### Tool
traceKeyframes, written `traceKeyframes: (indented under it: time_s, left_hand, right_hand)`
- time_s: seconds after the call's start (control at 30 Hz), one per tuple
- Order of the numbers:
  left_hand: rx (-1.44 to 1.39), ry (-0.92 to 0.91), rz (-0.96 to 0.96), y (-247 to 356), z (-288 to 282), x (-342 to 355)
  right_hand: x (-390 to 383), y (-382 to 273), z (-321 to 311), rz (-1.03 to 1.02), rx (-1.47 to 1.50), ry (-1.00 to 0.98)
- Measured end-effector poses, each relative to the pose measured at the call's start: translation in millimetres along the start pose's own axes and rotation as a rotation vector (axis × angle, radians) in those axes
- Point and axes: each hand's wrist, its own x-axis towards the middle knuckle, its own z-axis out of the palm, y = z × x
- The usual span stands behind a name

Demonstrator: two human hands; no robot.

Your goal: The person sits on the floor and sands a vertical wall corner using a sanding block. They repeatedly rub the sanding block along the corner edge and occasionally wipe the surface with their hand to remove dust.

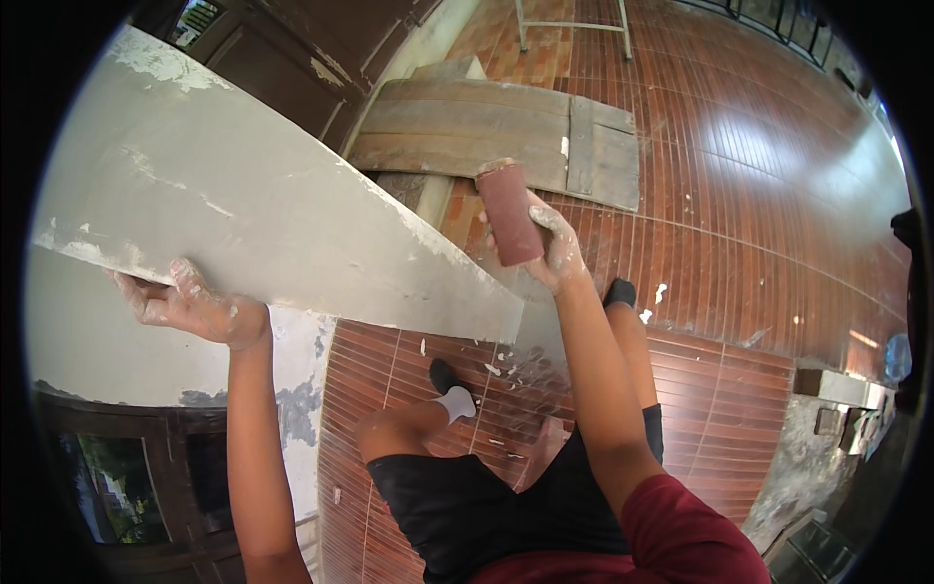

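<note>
My right hand (559,243), dusted with white, is closed round a sanding block (512,216) wrapped in reddish-brown sandpaper. The block is held upright, apart from the grey wall column (243,195). White patches show along the column's chipped edges. On the left, my left hand (199,307) grips the column's near edge. Its thumb lies against the grey face, while the other fingers are bent and partly hidden at the edge. White powder covers these fingers too.
Beyond the column, a wooden plank panel (467,131) lies over a step. White flakes and grey dust are scattered on the red-brown tiled floor (710,214) around my feet. Dark doors (292,58) flank the column. A metal stand (574,24) is at the far side.
</note>
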Motion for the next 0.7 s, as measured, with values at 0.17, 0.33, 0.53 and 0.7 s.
traceKeyframes:
  time_s: [0.17, 0.33, 0.53, 0.7]
  left_hand:
    - [-0.058, 0.03, -0.028, 1.2, 2.4, -0.5]
    - [-0.098, 0.035, 0.014, -2.7, 1.7, 0.5]
    - [-0.095, 0.056, 0.058, -3.5, 3.4, 0.7]
    - [0.013, 0.035, 0.083, 4.7, -3.2, 2.2]
  right_hand:
    - [-10.9, 5.2, 55.5, 0.102, 0.084, -0.352]
    - [-35.7, 20.6, 98.8, 0.235, 0.204, -0.527]
    - [-78.0, 33.2, 114.8, 0.337, -0.152, -0.394]
    - [-127.1, 47.7, 116.9, 0.375, -0.552, -0.254]
